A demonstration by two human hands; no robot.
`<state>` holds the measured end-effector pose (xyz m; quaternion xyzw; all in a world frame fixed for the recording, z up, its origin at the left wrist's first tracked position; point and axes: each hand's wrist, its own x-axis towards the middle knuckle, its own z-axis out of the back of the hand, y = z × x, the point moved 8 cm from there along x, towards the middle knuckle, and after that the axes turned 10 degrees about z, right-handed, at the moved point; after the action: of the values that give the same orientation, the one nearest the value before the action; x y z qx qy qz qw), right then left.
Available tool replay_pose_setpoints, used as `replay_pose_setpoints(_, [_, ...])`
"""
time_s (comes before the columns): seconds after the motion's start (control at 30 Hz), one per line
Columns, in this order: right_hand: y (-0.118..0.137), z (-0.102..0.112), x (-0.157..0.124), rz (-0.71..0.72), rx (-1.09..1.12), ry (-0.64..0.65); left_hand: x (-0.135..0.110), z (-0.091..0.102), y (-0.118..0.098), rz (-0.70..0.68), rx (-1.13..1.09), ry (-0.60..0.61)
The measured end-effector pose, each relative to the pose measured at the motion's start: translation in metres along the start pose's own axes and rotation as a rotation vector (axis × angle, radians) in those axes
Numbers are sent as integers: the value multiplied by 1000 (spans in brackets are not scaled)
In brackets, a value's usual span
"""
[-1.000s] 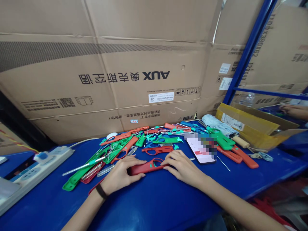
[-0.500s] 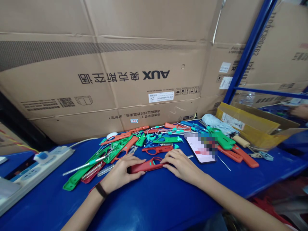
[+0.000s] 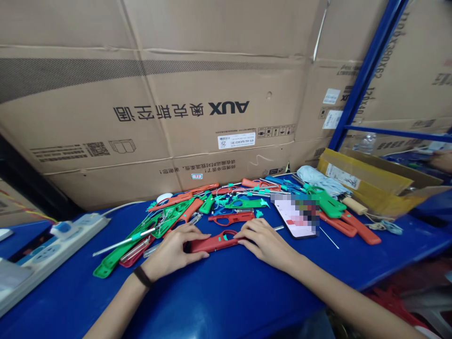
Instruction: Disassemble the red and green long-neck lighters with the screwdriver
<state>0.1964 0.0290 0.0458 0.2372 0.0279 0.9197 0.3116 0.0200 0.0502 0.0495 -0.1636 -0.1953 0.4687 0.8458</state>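
A red gas lighter (image 3: 215, 242) with a green trigger in its finger loop lies on the blue table between my two hands. My left hand (image 3: 178, 249) is closed around its handle end, thumb on the near side and fingers on the far side. At the other end, my right hand (image 3: 257, 240) pinches the lighter's front just past the loop. Just beyond it lies a red lighter half-shell (image 3: 231, 218). A green half-shell (image 3: 247, 204) is farther back. Left of my hands, green shells (image 3: 173, 219) and clear tubes lie piled together.
A phone (image 3: 296, 226) lies right of centre, near green and orange lighter handles (image 3: 363, 228). A yellow-taped cardboard box (image 3: 367, 181) stands at the back right. On the left runs a white power strip (image 3: 45, 254). A large cardboard sheet (image 3: 212, 70) walls off the back.
My left hand has shifted slightly left and toward me along the handle end of the lighter. The lighter and my right hand stay nearly in place.
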Motion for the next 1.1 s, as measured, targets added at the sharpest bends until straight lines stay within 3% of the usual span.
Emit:
replay_pose_setpoints(0.23, [3,-2,1,11,6,3,0,0,5,28,-74,49])
replay_pose_setpoints(0.53, [2,-5,-3,-10,26,-6,-3,1,-9,6,-31,93])
replay_pose_setpoints(0.87, [1,-10,-4,6,43,5,0,-5,-2,78,-17,126])
replay_pose_setpoints(1.1, [3,-9,-6,71,-55,-58,-1,-5,-13,29,125,126])
